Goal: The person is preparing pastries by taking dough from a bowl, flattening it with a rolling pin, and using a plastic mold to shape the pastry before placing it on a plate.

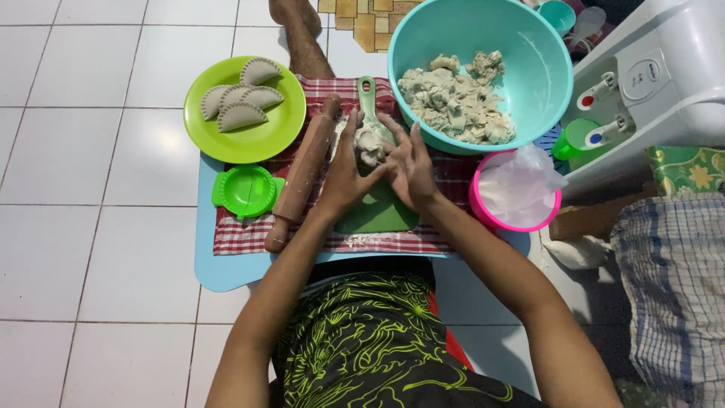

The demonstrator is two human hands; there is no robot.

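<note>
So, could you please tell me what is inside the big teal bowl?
The teal bowl holds torn, lumpy pieces of pale dough heaped toward its near side, with flour streaks on the far wall. Whatever lies beneath the heap is covered.
</note>
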